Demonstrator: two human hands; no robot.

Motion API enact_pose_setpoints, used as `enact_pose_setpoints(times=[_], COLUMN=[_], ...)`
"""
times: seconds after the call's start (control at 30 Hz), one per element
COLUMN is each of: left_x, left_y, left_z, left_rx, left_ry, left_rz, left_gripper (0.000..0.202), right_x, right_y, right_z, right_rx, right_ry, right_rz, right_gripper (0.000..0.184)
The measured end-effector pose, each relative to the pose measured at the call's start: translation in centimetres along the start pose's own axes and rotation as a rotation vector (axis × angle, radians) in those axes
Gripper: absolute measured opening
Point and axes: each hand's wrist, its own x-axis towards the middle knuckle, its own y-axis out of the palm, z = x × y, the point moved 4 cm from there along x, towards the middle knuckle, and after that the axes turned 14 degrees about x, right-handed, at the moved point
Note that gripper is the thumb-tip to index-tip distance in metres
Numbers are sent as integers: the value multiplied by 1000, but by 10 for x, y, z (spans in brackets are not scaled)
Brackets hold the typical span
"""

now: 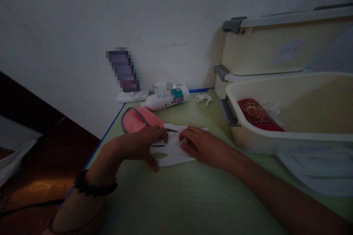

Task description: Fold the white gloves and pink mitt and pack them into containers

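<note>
A white glove (176,150) lies flat on the green tabletop, its fingers toward the left. Over the glove's finger end rests my left hand (145,141), open, with the thumb spread away from the other fingers. My right hand (201,145) touches the glove's right part, fingers bent and thumb apart, so it is open too. Just behind my left hand is a pink textured cloth (138,119) with a dark checked edge, partly covered by that hand. Behind it a white bottle (167,98) with a teal label lies on its side.
Right of the bottle is a white spray nozzle (203,98). A phone-like dark device (124,69), blurred out, stands at the wall. At right, a cream storage bin (256,141) holds a red packet (256,114); another bin (264,51) is behind. The table's blue edge (96,154) runs along the left.
</note>
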Motion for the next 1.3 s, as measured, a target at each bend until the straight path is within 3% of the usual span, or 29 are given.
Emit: enact_pose_setpoints(times=[0.17,0.3,0.43,0.53,0.6,0.73,0.93,1.03,1.17,1.3], left_x=[1,2,0,2,7,18,23,27,33,32], left_y=[-2,-1,-2,-4,-7,-11,-1,1,1,-4], left_z=[1,0,-2,0,4,15,13,8,-2,-7], left_rx=[-32,-3,15,1,3,60,143,182,194,80], left_ry=[-33,-60,-39,-25,-31,-53,32,63,136,87], left_rz=[35,13,-2,-27,-120,-388,-474,-503,-511,-472], left_gripper=[41,50,57,43,28,19,38,44,34,17], right_x=[2,3,2,1,1,-1,-2,-2,0,1], right_y=[-7,-11,-11,-12,-14,-18,-17,-17,-20,-21], right_z=[-3,-10,-17,-18,-18,-16,-18,-17,-13,-9], right_rx=[-63,-139,-236,-313,-343,-363,-233,-153,-39,35], right_ry=[-5,31,107,155,180,221,228,178,86,60], right_rz=[-129,-224,-255,-254,-247,-213,-163,-197,-266,-238], right_gripper=[19,22,29,31,31,28,17,9,10,14])
